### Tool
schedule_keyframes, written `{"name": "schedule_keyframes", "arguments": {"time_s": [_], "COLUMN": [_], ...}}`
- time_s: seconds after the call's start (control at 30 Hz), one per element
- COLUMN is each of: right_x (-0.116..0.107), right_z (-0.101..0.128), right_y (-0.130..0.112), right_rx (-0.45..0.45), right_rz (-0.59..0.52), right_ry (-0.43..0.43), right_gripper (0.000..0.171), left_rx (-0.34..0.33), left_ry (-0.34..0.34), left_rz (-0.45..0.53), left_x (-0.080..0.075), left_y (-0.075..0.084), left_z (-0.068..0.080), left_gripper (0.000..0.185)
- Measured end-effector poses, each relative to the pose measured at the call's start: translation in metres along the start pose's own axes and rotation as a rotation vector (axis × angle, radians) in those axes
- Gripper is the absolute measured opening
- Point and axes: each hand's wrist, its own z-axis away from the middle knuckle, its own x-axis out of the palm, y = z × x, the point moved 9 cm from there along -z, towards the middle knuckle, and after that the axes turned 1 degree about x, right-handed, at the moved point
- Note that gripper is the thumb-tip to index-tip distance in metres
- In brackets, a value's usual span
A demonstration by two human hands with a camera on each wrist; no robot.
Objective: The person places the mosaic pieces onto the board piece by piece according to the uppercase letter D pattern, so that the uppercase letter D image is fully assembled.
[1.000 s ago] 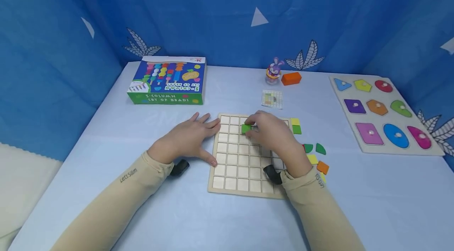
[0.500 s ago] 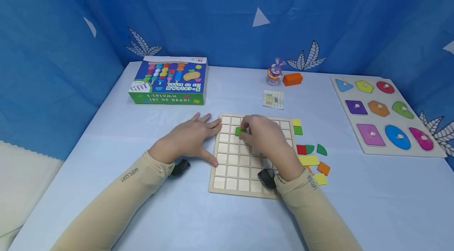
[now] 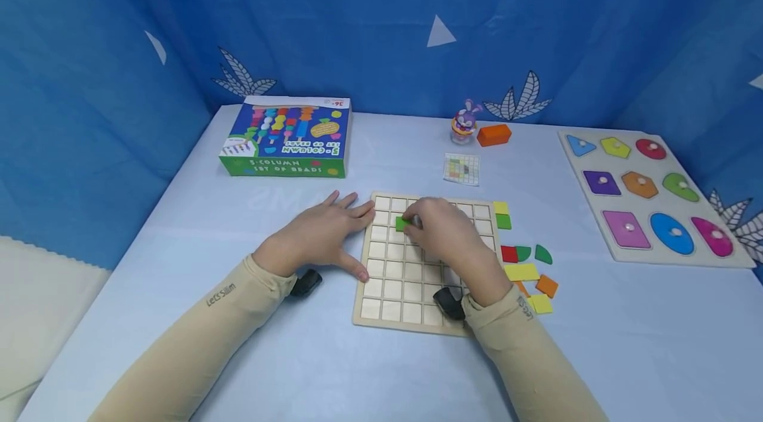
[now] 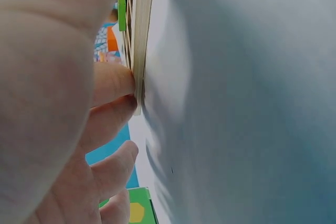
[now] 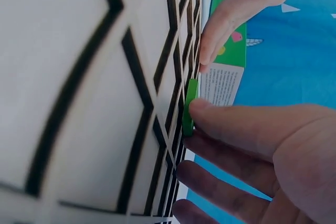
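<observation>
I see the green square tile [image 3: 400, 224] near the far left corner of the grid board [image 3: 392, 289], pinched between thumb and forefinger of the right hand [image 3: 447, 226]; whether it sits in a cell I cannot tell. I have the left hand [image 3: 318, 235] spread wide, thumb and fingertips touching the board's left edge. Loose tiles [image 3: 521, 271] lie by its right edge. The bead-set box [image 3: 286, 140] rests near the table's [image 3: 298, 369] far left corner
</observation>
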Motion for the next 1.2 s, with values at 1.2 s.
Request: {"name": "schedule_keyframes", "arguments": {"time_s": [1.2], "right_x": [0.006], "right_z": [-0.012], "right_y": [-0.004], "right_rx": [-0.014], "right_rz": [-0.006], "right_ry": [-0.093], "right_gripper": [0.031], "left_rx": [0.004], "left_ry": [0.005], "left_rz": [-0.021], "left_x": [0.000], "left_y": [0.002], "left_z": [0.001], "left_gripper": [0.124]}}
